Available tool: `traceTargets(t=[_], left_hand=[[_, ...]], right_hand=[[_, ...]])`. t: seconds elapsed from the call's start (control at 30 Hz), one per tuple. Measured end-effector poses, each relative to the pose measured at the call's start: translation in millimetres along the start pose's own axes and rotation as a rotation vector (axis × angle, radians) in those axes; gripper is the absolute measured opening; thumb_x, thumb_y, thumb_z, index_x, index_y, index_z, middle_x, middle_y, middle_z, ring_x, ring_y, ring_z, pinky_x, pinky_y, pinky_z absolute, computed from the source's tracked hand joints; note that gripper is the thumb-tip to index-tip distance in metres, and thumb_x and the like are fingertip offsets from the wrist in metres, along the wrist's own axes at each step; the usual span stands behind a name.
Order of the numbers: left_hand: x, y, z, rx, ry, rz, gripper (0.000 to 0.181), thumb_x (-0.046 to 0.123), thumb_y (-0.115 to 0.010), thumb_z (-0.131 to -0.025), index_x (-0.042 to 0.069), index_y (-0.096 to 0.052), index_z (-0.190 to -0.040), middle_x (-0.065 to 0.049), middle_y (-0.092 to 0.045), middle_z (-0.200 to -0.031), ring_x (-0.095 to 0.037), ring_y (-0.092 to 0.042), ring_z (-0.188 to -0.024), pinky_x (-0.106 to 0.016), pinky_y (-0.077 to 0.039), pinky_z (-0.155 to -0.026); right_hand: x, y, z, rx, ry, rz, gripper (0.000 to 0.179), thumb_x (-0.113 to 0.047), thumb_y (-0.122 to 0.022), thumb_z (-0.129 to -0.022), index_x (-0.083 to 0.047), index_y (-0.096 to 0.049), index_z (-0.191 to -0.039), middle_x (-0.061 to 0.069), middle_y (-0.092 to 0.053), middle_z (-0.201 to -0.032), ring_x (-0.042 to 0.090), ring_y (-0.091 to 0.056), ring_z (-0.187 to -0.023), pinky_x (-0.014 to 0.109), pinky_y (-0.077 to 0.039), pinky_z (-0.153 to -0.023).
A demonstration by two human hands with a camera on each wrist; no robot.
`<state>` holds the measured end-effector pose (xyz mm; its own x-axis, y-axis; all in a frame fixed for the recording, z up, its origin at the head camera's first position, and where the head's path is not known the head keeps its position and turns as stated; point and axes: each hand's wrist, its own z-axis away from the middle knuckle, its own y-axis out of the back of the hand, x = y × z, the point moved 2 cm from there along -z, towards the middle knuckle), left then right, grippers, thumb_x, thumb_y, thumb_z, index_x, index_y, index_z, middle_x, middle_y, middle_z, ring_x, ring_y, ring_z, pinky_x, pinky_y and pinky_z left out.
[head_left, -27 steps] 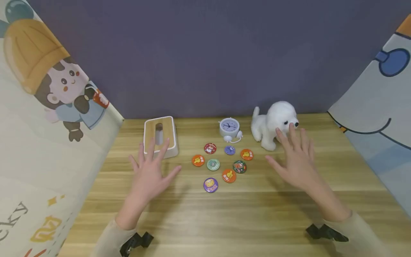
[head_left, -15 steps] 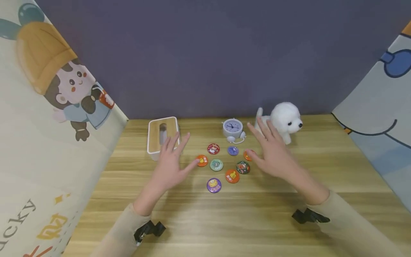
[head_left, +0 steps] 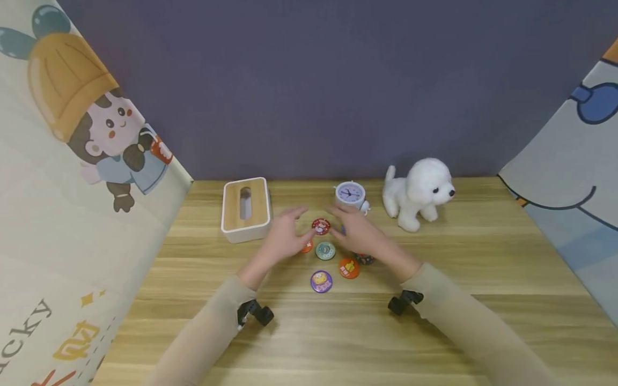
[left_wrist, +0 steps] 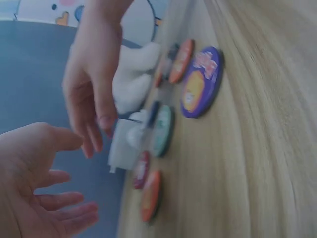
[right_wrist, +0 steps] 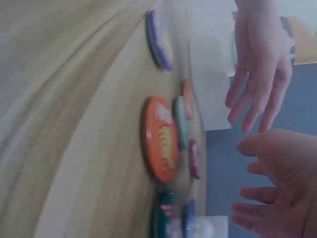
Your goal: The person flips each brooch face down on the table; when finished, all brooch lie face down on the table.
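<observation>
Several round button badges lie on the wooden table between and below the two hands. The red badge sits in the gap between them, with the pale green badge, an orange badge and the purple badge nearer the person. My left hand hovers at the left of the group, fingers loosely bent and holding nothing, partly covering another orange badge. Over the right side is my right hand, also relaxed and holding nothing. It hides most of the blue badge and part of the dark green badge.
A tissue box with a wooden top stands left of the hands. Behind the badges is a small white alarm clock, and to its right a white plush dog. A dark wall closes off the back.
Both hands have moved inward from the sides over the badges, coming close together. Their spread fingers have drawn in. The plush dog is uncovered now; the badges stay in place.
</observation>
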<state>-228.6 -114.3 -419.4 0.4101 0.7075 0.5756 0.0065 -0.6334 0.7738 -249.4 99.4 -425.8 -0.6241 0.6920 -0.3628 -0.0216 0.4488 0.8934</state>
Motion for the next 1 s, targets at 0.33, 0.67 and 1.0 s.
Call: traceTargets(t=[0.33, 0.67, 1.0], left_hand=[[-19.5, -38.7, -23.7, -0.113, 0.157, -0.052, 0.06, 0.02, -0.087, -0.085, 0.0, -0.067, -0.138, -0.021, -0.073, -0.135, -0.037, -0.072, -0.122, -0.046, -0.06, -0.106], [-22.9, -46.0, -28.6, -0.08, 0.085, -0.088, 0.024, 0.01, -0.086, -0.083, 0.008, -0.084, -0.107, -0.009, -0.084, -0.103, -0.028, -0.078, -0.096, -0.043, -0.062, -0.096], [-21.9, -34.3, -24.4, -0.025, 0.044, 0.05, 0.035, 0.01, -0.084, -0.089, 0.0, -0.077, -0.122, -0.017, -0.08, -0.116, -0.033, -0.078, -0.108, -0.043, -0.063, -0.099]], right_hand=[[4.5, -25.3, -17.7, -0.076, -0.034, -0.023, 0.037, -0.005, -0.079, -0.087, 0.004, -0.072, -0.123, 0.018, -0.077, -0.114, 0.035, -0.072, -0.109, 0.049, -0.061, -0.1], [5.4, -34.3, -24.9, -0.093, -0.019, -0.011, 0.031, -0.005, -0.081, -0.084, 0.002, -0.076, -0.115, 0.016, -0.079, -0.109, 0.034, -0.074, -0.106, 0.047, -0.06, -0.1], [14.1, -25.4, -25.5, 0.001, 0.003, -0.125, 0.028, -0.009, -0.084, -0.087, -0.002, -0.078, -0.114, 0.014, -0.08, -0.11, 0.03, -0.076, -0.1, 0.044, -0.064, -0.09]])
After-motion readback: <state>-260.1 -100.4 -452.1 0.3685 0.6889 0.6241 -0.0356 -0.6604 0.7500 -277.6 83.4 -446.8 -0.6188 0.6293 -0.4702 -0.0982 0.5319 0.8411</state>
